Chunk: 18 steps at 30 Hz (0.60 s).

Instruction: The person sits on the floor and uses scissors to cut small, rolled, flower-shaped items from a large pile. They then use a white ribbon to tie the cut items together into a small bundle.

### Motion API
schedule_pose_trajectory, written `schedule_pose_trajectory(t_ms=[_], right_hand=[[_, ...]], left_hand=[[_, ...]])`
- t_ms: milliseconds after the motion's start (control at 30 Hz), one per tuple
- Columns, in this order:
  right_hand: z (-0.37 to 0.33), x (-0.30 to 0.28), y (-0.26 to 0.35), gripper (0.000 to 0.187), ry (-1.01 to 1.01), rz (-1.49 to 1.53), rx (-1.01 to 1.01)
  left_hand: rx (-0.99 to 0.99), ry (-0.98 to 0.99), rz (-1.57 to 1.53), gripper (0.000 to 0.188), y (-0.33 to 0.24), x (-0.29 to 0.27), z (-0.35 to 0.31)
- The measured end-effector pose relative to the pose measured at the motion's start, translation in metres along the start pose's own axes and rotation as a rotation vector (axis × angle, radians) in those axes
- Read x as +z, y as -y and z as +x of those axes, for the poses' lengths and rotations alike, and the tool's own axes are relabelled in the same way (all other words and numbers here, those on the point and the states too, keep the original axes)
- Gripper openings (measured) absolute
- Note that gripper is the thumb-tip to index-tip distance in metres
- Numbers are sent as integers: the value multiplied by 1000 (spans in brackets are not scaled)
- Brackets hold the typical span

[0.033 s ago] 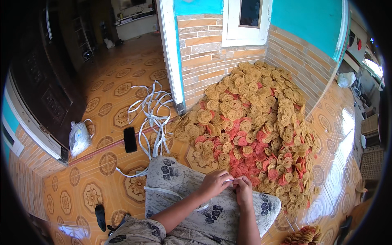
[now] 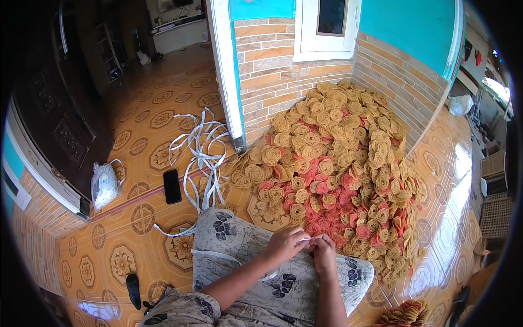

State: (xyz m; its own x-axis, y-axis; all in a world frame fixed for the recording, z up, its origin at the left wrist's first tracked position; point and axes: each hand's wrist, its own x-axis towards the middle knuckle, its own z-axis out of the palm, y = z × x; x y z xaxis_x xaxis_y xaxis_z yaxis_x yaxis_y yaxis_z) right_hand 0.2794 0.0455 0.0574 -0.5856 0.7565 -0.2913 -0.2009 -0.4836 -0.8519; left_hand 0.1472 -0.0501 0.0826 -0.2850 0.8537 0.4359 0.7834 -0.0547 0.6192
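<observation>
My left hand (image 2: 284, 245) and my right hand (image 2: 323, 254) meet over my lap, both closed, with thumbs and fingers pinched together. Between the fingertips shows a small bit of narrow white strap (image 2: 307, 238); its far end is hidden in the fingers. More white strap (image 2: 218, 255) crosses the grey patterned cloth (image 2: 248, 240) over my legs and passes under my left forearm. Past my knees, long loops of the same white strap (image 2: 204, 158) lie tangled on the tiled floor. Just beyond my hands begins a large heap of tan and red rosette-shaped pieces (image 2: 338, 158).
A black phone (image 2: 172, 186) and a white plastic bag (image 2: 105, 185) lie on the floor left of the loops. The heap leans into the corner of the brick-patterned wall (image 2: 267, 71). A smaller rosette pile (image 2: 404, 315) sits at lower right. A dark sandal (image 2: 133, 290) is at lower left.
</observation>
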Motion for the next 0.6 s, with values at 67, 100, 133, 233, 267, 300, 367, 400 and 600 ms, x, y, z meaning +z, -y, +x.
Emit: schedule_pose_trajectory(t_ms=[67, 100, 133, 233, 267, 300, 367, 400, 600], right_hand=[[-1, 1, 1, 2, 56, 25, -12], [-1, 2, 2, 3, 32, 27, -6], [-2, 3, 2, 3, 46, 35, -11], [-3, 6, 4, 8, 71, 28, -19], [-4, 5, 5, 9, 95, -2, -51], [-4, 6, 5, 9, 95, -42, -69], [-5, 7, 6, 11, 71, -116, -79], [-6, 7, 6, 11, 77, -113, -103], [-5, 8, 4, 11, 58, -127, -146]], left_hand=[[-1, -27, 1, 11, 0, 1, 2], [-26, -37, -8, 11, 1, 2, 2], [-41, -45, -5, 12, 1, 4, 3], [-165, -60, -217, 12, 6, 6, 5], [-223, -46, -264, 13, 8, 6, 5], [-198, -79, -323, 13, 9, 7, 5], [-254, -69, -393, 13, 11, 9, 4], [-271, -78, -408, 13, 13, 10, 3], [-434, -33, -598, 18, 23, 19, 1]])
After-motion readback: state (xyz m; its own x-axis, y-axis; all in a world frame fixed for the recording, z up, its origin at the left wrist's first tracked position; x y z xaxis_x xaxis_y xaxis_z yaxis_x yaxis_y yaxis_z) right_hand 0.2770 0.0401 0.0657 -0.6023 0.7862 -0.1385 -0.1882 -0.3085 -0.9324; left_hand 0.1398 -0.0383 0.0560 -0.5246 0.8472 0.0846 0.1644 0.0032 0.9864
